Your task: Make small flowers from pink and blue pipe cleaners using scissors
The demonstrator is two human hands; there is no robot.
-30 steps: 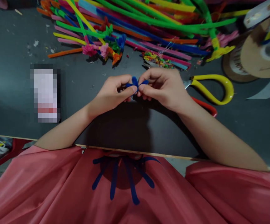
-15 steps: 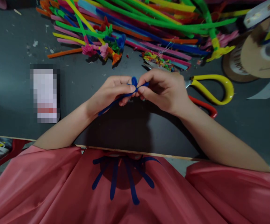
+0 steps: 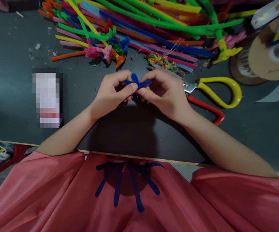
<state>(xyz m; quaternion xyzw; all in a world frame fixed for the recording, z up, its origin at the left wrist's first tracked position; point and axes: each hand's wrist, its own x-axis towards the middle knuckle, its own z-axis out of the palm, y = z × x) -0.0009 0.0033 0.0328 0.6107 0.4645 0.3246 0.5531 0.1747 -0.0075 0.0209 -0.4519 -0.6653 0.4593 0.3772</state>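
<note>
My left hand is closed, with thumb and forefinger pinching a blue pipe cleaner where its short loops meet. One loop points up, and others stick out to the sides. My right hand pinches the same pipe cleaner from the other side, its thumb and forefinger close to the right loop. The fingers underneath are mostly hidden. Beyond my right wrist lie scissors with one yellow and one red handle, their blades partly behind the hand.
Many coloured pipe cleaners cover the back of the dark table, with small twisted flowers and a pile of clippings before them. A blurred-out phone-like object lies left. Ribbon spools stand at right.
Both hands have shifted slightly left and away from me with the blue pipe cleaner. Its loops show more openly, its long tail is now mostly hidden, and more of the scissors shows.
</note>
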